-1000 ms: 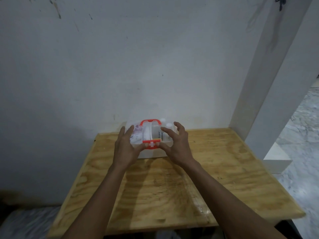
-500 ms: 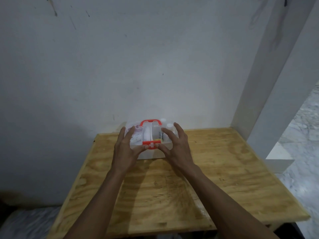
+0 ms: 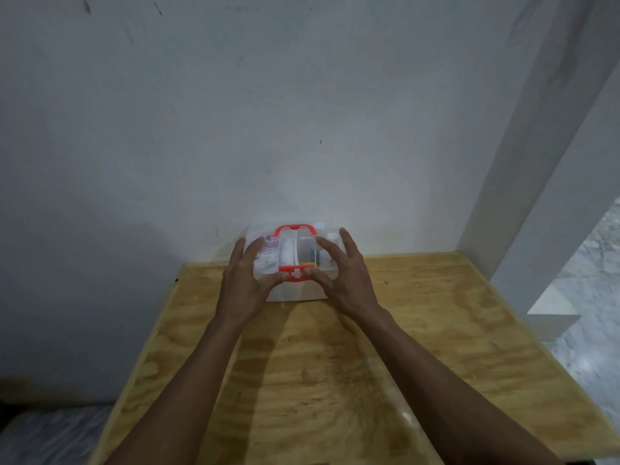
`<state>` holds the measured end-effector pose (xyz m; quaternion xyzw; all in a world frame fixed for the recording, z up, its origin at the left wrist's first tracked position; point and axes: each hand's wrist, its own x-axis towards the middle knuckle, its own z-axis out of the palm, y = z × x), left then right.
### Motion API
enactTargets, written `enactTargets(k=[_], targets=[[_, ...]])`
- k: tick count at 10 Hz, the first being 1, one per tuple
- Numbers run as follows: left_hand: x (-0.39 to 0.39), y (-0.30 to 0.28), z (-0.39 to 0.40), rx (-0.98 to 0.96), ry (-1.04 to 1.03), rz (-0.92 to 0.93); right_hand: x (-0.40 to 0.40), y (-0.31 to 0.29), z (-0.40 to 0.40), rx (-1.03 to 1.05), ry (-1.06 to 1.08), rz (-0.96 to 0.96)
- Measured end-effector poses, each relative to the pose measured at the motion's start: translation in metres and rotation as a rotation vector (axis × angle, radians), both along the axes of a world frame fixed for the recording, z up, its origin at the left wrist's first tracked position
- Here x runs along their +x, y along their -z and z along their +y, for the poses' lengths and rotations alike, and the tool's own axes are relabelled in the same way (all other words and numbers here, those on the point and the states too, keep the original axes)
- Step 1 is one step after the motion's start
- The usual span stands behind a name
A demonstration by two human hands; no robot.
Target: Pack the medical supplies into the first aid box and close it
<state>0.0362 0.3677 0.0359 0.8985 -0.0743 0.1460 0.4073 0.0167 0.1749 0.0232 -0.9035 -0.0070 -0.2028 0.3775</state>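
Observation:
A clear plastic first aid box (image 3: 295,292) stands at the far edge of the wooden table (image 3: 436,347), against the wall. Its see-through lid is down, with a red handle (image 3: 295,228) on top and a red latch with a white cross (image 3: 296,274) at the front. Supplies show dimly through the lid. My left hand (image 3: 246,283) lies on the lid's left side, thumb by the latch. My right hand (image 3: 344,278) lies on the right side, fingers spread, thumb touching the latch.
A white wall rises right behind the box. A white pillar (image 3: 543,162) stands at the table's back right corner, with a marble floor (image 3: 597,313) beyond it. The table's left edge drops to a dark floor.
Both hands have stayed on the lid, thumbs shifting closer onto the red latch. The view has tilted slightly; the box has not moved.

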Motion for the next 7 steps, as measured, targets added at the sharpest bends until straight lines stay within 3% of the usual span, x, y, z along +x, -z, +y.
enactTargets(k=[6, 7], targets=[[0.002, 0.004, -0.003, 0.092, -0.028, 0.025, -0.005, -0.006, 0.002, -0.048, 0.010, 0.068], [-0.018, -0.002, -0.003, 0.088, -0.037, -0.041, -0.029, -0.010, 0.003, -0.010, 0.021, 0.037]])
